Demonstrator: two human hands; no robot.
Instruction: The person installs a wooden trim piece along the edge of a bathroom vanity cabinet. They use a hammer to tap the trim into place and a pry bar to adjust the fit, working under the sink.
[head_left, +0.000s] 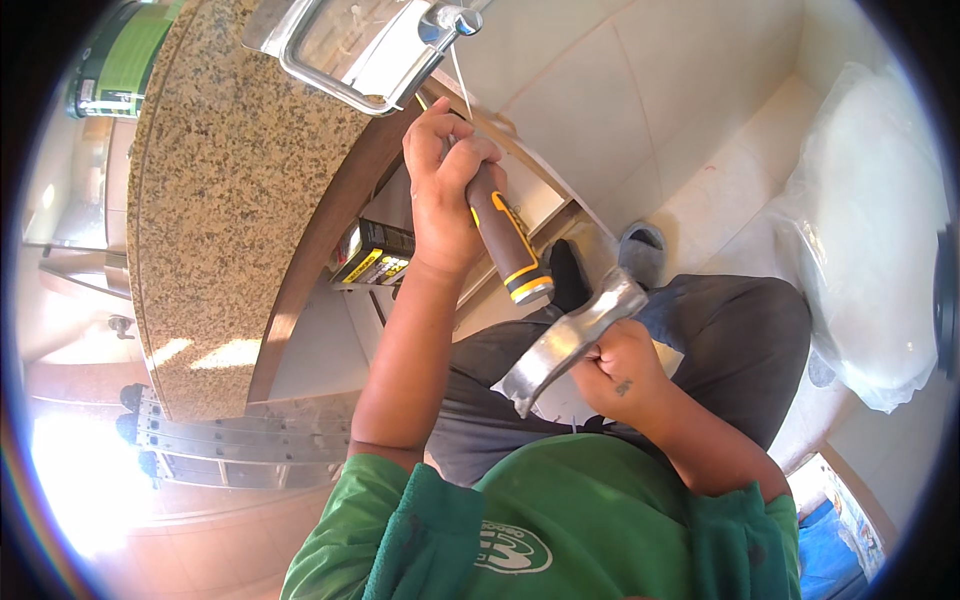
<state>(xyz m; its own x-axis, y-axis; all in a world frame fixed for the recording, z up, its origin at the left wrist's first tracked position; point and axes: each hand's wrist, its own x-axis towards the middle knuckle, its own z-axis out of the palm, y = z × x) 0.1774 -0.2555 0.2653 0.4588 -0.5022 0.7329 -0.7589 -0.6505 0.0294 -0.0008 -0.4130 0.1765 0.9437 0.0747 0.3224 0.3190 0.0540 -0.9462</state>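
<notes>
My left hand (445,190) is wrapped around the brown and yellow handle of a chisel (508,240). Its capped end points down toward my lap, and its blade is mostly hidden beyond my fingers, at the cabinet edge under the counter. In my closed right hand (630,375) is a hammer (570,340) with a shiny metal head. That head sits just below the chisel's capped end, with a small gap seen between them. A metal C-clamp (290,50) grips the counter's edge beyond my left hand.
A speckled stone countertop (240,190) curves along my left. Below it, a black and yellow box (375,252) sits inside the open cabinet. A green tub (125,60) stands far left, a ladder (240,440) lies near left, and a large translucent plastic bag (865,240) is at right.
</notes>
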